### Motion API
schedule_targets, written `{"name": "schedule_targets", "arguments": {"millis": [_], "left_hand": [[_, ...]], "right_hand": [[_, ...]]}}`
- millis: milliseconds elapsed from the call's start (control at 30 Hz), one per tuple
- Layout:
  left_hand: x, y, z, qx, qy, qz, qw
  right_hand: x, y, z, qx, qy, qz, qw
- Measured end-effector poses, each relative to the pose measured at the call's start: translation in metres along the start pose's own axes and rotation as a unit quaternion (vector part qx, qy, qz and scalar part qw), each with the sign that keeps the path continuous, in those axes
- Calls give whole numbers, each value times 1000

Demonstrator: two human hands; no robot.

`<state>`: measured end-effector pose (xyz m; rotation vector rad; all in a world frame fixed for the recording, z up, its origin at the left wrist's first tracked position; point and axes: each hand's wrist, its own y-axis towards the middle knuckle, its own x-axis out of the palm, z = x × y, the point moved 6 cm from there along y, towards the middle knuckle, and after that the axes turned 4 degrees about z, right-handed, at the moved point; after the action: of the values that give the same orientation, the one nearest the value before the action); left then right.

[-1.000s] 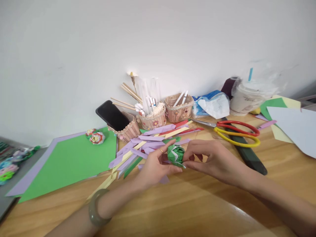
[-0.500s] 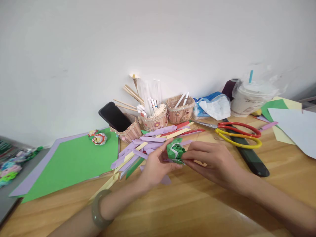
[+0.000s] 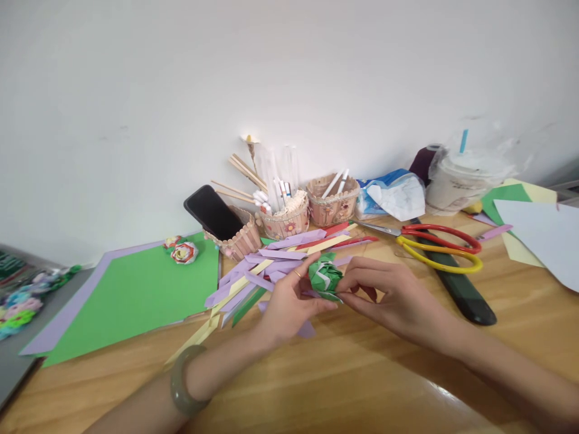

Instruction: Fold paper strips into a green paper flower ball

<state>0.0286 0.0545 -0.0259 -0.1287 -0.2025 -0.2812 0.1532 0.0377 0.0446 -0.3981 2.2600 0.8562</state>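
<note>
- The left hand [image 3: 287,304] holds the green-and-white folded-paper ball [image 3: 324,274] from its left, thumb low, other fingers curled behind.
- The right hand [image 3: 384,292] has thumb and fingers drawn into a narrow pinch on the ball's right side.
- The ball is raised over the middle of the worktop [image 3: 344,386], well in from its left edge.
- Just behind it lies a heap of lilac, yellow, red and green paper strips [image 3: 271,265].
- Red-and-yellow-handled scissors [image 3: 438,256] lie right of the heap, across a dark flat bar [image 3: 465,295].
- Along the back edge stand three stick-sided baskets [image 3: 332,211], the leftmost holding a smartphone [image 3: 215,212].
- Toward the left edge, a green paper sheet [image 3: 136,298] overlaps a lilac one; two paper rosettes [image 3: 183,252] sit at its back right corner.
- A lidded drink cup [image 3: 464,184] stands near the back right corner.
</note>
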Motion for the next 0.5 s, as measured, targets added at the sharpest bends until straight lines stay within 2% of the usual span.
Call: {"name": "schedule_targets", "arguments": {"millis": [67,267,500], "left_hand": [[0,0,1,4,-4,2,1000],[-1,1,3,14,-18,11,1000],[1,-1,0,-1,0,-5,1000]], "right_hand": [[1,0,2,4,-1,-6,1000],[4,-4,4,-41,-57,4,998],[1,-1,1,-25,-34,2,999]]}}
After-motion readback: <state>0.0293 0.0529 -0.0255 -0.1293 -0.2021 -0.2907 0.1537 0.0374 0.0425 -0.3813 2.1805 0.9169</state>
